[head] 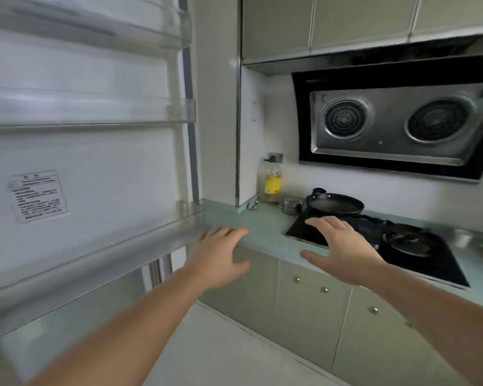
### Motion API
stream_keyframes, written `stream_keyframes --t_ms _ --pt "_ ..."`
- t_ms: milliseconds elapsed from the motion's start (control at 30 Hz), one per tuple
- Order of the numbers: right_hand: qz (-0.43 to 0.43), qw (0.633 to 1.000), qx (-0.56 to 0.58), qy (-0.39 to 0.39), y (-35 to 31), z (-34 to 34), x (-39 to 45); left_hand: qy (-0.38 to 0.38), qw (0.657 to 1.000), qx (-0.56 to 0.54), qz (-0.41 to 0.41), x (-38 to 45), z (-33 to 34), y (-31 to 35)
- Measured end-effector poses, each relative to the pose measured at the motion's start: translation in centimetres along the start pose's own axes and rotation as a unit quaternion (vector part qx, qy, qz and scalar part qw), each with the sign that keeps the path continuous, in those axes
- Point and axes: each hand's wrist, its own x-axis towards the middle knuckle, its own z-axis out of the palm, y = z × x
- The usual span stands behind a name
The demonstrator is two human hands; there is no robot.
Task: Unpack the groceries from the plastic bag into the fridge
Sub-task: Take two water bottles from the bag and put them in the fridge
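Both the left hand [216, 256] and right hand [343, 250] are reaching, fingers spread and gripping nothing, over the pale green surface [265, 232] edge beside the open white fridge door [95, 162].

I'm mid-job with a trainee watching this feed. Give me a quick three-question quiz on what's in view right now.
1. True or false: the left hand grips a grocery item.
2. Multiple choice: what sits on the stove burner nearest the oil bottle? A) a kettle B) a black pan C) a plastic bag
3. Fill in: the shelves of the open fridge door hold ____ that can be seen.

Key:
1. False. Both the left hand and the right hand are open and hold nothing.
2. B.
3. Nothing. No plastic bag shows in this view either.
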Motion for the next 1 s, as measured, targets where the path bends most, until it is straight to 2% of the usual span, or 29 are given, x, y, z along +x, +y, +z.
stream_keyframes --t_ms 100,233,400,533,767,1000 --pt "0.055 0.998 -0.017 0.0 5.2 -2.6 -6.2 -0.034 0.999 -0.024 0.018 -0.4 1.9 6.7" --pt "0.156 0.987 -0.038 -0.011 12.7 -6.6 -18.1 -0.068 0.993 -0.036 0.094 -1.3 4.1 18.8" --pt "0.295 0.954 -0.059 0.011 20.2 -12.5 -32.9 -0.1 0.969 -0.082 0.21 -3.7 6.1 35.1" --pt "0.376 0.923 -0.074 0.039 23.9 -16.3 -41.5 -0.116 0.942 -0.103 0.299 -5.5 6.1 45.7" --pt "0.47 0.871 -0.13 0.057 29.6 -19.2 -51.1 -0.155 0.899 -0.123 0.39 -6.5 7.7 59.4" --pt "0.539 0.826 -0.159 0.055 37.2 -21.0 -55.1 -0.19 0.86 -0.164 0.444 -3.4 12.5 70.3"
